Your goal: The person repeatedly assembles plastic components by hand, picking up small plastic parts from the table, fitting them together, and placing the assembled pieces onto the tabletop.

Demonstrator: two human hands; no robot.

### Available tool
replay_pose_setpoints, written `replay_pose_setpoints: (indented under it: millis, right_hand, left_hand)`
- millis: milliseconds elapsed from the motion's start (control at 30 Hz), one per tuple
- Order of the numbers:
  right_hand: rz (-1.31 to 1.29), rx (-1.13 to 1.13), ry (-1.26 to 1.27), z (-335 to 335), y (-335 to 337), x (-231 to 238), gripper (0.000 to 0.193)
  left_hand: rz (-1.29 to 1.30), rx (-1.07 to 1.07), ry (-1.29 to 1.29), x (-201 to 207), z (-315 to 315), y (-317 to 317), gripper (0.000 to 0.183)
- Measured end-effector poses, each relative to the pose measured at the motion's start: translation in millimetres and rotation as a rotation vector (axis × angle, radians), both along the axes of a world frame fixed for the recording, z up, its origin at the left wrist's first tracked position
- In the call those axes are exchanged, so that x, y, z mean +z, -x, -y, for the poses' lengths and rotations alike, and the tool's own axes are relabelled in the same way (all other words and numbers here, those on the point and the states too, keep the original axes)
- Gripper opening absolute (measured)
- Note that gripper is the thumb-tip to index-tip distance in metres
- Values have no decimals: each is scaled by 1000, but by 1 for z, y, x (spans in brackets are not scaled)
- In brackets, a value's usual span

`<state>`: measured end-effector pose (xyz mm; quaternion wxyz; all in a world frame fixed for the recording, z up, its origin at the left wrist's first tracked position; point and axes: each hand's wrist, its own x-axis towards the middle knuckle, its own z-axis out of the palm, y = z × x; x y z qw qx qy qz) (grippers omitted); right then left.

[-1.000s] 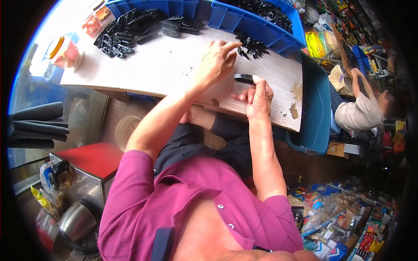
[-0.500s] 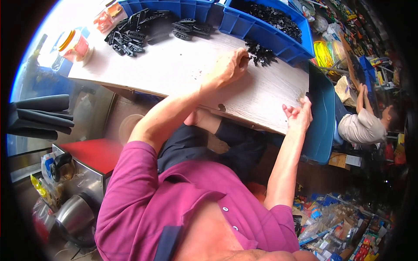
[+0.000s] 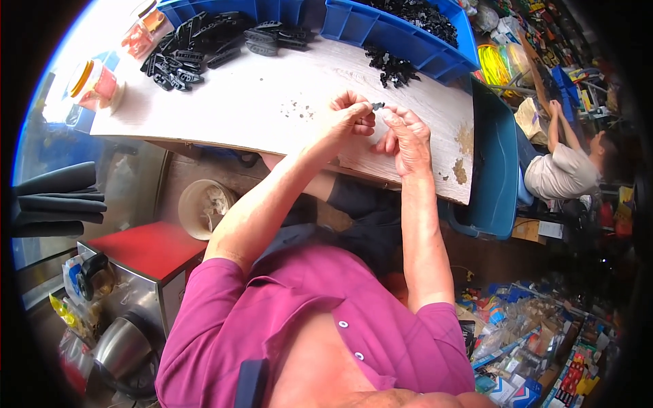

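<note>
Since half a second ago: right hand [image 3: 407, 136] back from the bench's right edge, left hand [image 3: 348, 117] drawn in from the loose parts [image 3: 393, 68]; both now met over the bench [image 3: 272, 102], fingertips together.

At the fingertips: small black part [image 3: 377, 105], pinched between left thumb and forefinger, right fingertips closed on its other end. Held just above the wood, near the front edge. Other fingers of both hands curled, not flat.

Handling, as a guess: light, stiff moulded plastic, not fragile, tiny enough to slip or flick away. Best gripped at the ends with fingertip pads, as now, rather than across the middle.

Just beyond the hands: scatter of specks on the wood, then the loose parts heaped against a blue bin [image 3: 408, 34] full of more. Further left: rows of larger black pieces [image 3: 183, 54], a second blue bin [image 3: 224, 8], an orange-capped jar [image 3: 95, 85] near the corner.

Right of the bench: blue tub [image 3: 493, 170], beyond it another person [image 3: 561, 170] seated among clutter. Below left: red-topped stand [image 3: 143, 248], round pail [image 3: 204, 207].
</note>
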<state>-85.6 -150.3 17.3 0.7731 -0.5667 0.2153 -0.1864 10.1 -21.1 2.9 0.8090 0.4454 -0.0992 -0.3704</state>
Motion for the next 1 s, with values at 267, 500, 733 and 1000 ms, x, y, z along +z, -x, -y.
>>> replay_pose_setpoints:
  millis: [267,500,733,1000]
  right_hand:
    - [-49,17,107,-1,1,-3,22]
    - [49,4,6,-4,5,-5,14]
    - [15,-16,34,-3,2,-6,16]
    - [10,-46,21,-10,0,-1,17]
  left_hand:
    - [95,-139,-12,0,-5,-3,10]
    - [1612,712,-938,3,-80,-105,36]
    - [1805,387,-1023,-10,-96,-143,42]
    - [1633,356,-936,-16,-82,-135,29]
